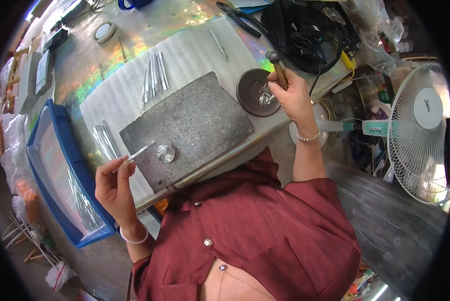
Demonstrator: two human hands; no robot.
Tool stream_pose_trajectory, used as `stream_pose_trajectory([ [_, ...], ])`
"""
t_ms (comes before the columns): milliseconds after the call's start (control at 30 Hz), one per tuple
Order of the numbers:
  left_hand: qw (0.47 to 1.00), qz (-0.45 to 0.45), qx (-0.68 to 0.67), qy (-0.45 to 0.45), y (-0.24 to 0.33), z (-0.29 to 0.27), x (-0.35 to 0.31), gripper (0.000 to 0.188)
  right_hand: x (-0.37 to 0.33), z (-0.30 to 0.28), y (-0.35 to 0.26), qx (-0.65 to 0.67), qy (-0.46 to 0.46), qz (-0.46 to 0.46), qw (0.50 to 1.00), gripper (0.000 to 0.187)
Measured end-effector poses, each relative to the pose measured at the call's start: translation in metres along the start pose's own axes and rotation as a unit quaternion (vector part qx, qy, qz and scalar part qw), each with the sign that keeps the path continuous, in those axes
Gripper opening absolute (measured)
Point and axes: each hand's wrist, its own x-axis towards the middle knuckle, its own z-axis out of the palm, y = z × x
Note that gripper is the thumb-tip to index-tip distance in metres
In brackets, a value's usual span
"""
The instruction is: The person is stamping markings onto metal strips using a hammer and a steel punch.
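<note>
My left hand [115, 181] pinches a thin silvery stick [142, 150], its tip over the left edge of a rough grey slab [195, 120]. Close to that tip, a small round shiny metal block [166, 153] sits on the slab. A small hammer [280, 70] is gripped in my right hand [293, 98], head pointing away from me. That hand is over the rim of a round brown dish [247, 95] holding small silvery pieces [266, 95]. Bundles of similar sticks lie at the slab's far side [155, 78] and left side [106, 140].
On the left stands a blue tray [39, 150] with more sticks. White foam sheet [184, 55] covers the table under the slab. A single thin tool [218, 44], pliers [238, 19] and a black bag [305, 30] lie farther back. At the right is a fan [420, 125].
</note>
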Motion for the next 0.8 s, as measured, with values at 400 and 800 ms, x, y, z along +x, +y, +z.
stream_pose_trajectory([
  [400, 0.905, 0.107, 0.392, -0.126, -0.009, -0.021, -0.024, 0.014, 0.021, 0.034, -0.006, -0.336, -0.026, -0.031, 0.941, 0.024],
  [800, 0.943, -0.12, -0.266, -0.16, -0.001, -0.001, -0.028, 0.016, 0.02, 0.006, -0.015, 0.069, -0.076, 0.032, 0.994, 0.007],
])
